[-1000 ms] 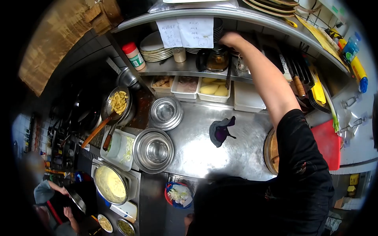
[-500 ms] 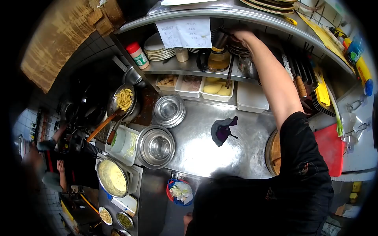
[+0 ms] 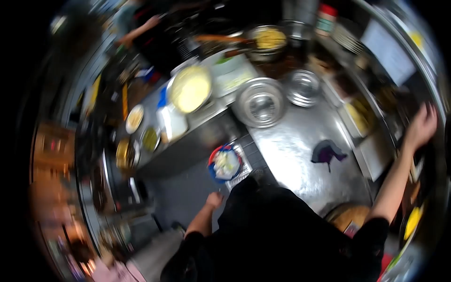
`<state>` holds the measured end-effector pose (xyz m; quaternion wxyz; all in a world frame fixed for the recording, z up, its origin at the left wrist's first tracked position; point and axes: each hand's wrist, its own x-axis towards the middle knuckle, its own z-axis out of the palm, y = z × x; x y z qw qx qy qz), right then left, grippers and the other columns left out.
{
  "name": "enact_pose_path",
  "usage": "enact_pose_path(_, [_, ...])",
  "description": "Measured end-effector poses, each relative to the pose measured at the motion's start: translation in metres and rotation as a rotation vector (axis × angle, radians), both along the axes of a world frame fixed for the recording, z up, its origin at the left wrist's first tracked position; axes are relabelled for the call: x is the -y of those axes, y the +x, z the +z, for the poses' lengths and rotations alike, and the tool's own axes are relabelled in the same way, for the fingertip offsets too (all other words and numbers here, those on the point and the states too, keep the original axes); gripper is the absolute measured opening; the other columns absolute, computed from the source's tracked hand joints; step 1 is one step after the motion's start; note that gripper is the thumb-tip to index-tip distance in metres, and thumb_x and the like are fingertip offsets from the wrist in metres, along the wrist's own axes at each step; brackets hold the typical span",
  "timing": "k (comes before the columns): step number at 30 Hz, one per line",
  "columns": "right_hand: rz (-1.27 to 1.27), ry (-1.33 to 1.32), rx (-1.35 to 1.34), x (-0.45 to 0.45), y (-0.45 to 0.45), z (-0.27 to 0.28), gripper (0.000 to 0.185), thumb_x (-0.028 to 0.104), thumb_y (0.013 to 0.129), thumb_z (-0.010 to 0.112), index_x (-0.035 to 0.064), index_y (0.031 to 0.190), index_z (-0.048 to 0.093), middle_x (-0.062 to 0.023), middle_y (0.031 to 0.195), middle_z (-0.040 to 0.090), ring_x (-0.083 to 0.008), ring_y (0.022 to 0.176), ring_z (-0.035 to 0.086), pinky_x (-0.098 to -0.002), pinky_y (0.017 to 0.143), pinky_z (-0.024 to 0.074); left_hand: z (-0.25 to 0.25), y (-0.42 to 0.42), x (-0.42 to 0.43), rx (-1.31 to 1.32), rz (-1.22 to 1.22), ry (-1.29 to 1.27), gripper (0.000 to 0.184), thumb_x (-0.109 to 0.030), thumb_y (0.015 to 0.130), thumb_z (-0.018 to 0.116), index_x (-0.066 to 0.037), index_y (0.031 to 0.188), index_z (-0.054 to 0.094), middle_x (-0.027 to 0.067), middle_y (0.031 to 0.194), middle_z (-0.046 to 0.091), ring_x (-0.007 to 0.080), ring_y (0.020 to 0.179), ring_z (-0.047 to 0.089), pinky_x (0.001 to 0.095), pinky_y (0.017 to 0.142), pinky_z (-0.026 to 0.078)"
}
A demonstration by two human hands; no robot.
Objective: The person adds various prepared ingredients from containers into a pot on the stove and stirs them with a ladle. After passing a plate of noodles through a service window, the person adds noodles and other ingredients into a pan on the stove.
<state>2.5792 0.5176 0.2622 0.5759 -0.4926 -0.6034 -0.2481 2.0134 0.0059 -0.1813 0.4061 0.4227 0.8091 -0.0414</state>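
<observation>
My left hand (image 3: 214, 199) hangs above the floor below the red and blue basket (image 3: 225, 163), its fingers curled in with nothing visible in them. Stretched toward the shelf at the right, my right hand (image 3: 421, 126) is blurred; its fingers look apart and no object shows in them. A dark purple and grey cloth (image 3: 328, 154) lies on the steel counter (image 3: 300, 162). Stacked metal bowls (image 3: 260, 102) and a second stack (image 3: 303, 88) stand at the counter's far left side. White food containers (image 3: 359, 117) line the lower shelf.
A round wooden board (image 3: 348, 217) is at the counter's near edge. Left of the bowls are a large bowl of yellow food (image 3: 190, 89) and a pan of yellow pieces (image 3: 269, 38). A co-worker's arm (image 3: 141, 30) shows upper left; a person in pink (image 3: 117, 271) is lower left.
The view has swung left and blurred, bringing more floor and the lower-left area into sight. My right hand has come away from the dark item near the glass pot. My left hand shows more fully.
</observation>
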Motion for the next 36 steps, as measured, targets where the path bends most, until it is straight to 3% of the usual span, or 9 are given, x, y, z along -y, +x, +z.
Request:
enact_pose_path(2, [0.068,0.073,0.142,0.049,-0.035,-0.028,0.033,0.022,0.098,0.064,-0.0051,0.118,0.066,-0.0244,0.134,0.057,-0.033,0.124,0.056,-0.0408,0.107,0.0438,-0.019,0.011,0.025,-0.014,0.189,0.028,0.039,-0.036,0.089,0.062,-0.003,0.107,0.072,0.0234,0.112,0.068,0.0426,0.107,0.064,0.0482,0.095,0.052])
enact_pose_path(4, [0.187,0.317,0.494,0.095,-0.076,-0.071,0.034,0.012,0.096,0.061,0.0006,0.128,0.054,-0.0229,0.146,0.044,-0.0394,0.133,0.047,-0.0484,0.115,0.0356,-0.017,0.024,0.053,0.014,0.308,0.077,0.041,-0.038,0.089,0.06,-0.004,0.111,0.072,0.0234,0.115,0.068,0.0417,0.111,0.063,0.0469,0.098,0.05])
enact_pose_path(7, [0.738,-0.049,0.362,0.151,-0.134,-0.181,0.037,0.013,0.09,0.064,0.0061,0.124,0.055,-0.0226,0.146,0.043,-0.0419,0.139,0.04,-0.0522,0.113,0.0347,-0.002,0.041,0.083,0.027,0.423,0.011,0.044,-0.04,0.091,0.058,-0.006,0.115,0.072,0.0232,0.118,0.067,0.0407,0.114,0.062,0.0458,0.1,0.049])
enact_pose_path(11, [1.098,-0.513,0.354,0.237,-0.231,-0.238,0.048,0.003,0.081,0.07,0.0031,0.128,0.057,-0.0297,0.144,0.043,-0.046,0.132,0.046,-0.0519,0.107,0.0412,0.0,0.058,0.138,0.007,0.449,-0.062,0.047,-0.044,0.092,0.056,-0.007,0.117,0.072,0.0231,0.121,0.066,0.04,0.116,0.062,0.0459,0.099,0.05])
enact_pose_path(15, [1.094,-0.782,0.323,0.275,-0.272,-0.249,0.053,0.005,0.081,0.072,0.0053,0.131,0.057,-0.0344,0.145,0.039,-0.0477,0.127,0.049,-0.0495,0.106,0.0441,-0.038,0.065,0.206,-0.019,0.345,0.009,0.039,-0.037,0.094,0.051,-0.004,0.093,0.073,0.0228,0.096,0.07,0.0427,0.097,0.066,0.0497,0.084,0.053])
enact_pose_path(16, [1.079,-0.85,0.322,0.279,-0.274,-0.25,0.053,0.008,0.082,0.072,0.0065,0.133,0.057,-0.0336,0.146,0.039,-0.0472,0.128,0.048,-0.0492,0.106,0.0438,-0.02,0.065,0.212,0.021,0.315,0.103,0.039,-0.035,0.095,0.052,-0.002,0.089,0.072,0.025,0.092,0.07,0.0436,0.093,0.067,0.0498,0.082,0.054])
enact_pose_path(17, [1.06,-0.917,0.321,0.282,-0.276,-0.25,0.054,0.01,0.083,0.073,0.0077,0.134,0.057,-0.0327,0.146,0.04,-0.0468,0.129,0.048,-0.0489,0.107,0.0434,-0.057,0.053,0.231,-0.007,0.327,0.032,0.037,-0.032,0.094,0.055,0.0,0.086,0.072,0.0258,0.089,0.069,0.044,0.089,0.067,0.0492,0.08,0.054])
enact_pose_path(26, [0.814,-0.955,0.303,0.335,-0.341,-0.239,0.052,0.013,0.086,0.069,0.0032,0.134,0.054,-0.0267,0.151,0.037,-0.0444,0.134,0.045,-0.0473,0.111,0.0406,-0.091,-0.025,0.223,0.016,0.188,0.121,0.036,-0.032,0.093,0.056,0.0,0.084,0.07,0.025,0.086,0.069,0.0431,0.086,0.067,0.0491,0.077,0.053])
enact_pose_path(36, [1.03,-1.023,0.538,0.455,-0.485,-0.242,0.054,0.016,0.085,0.069,0.0058,0.136,0.053,-0.0262,0.151,0.036,-0.0433,0.13,0.049,-0.0483,0.108,0.0438,-0.093,-0.166,0.283,0.036,0.066,0.193,0.035,-0.031,0.092,0.057,0.0,0.082,0.069,0.0241,0.083,0.068,0.0422,0.083,0.066,0.049,0.074,0.052])
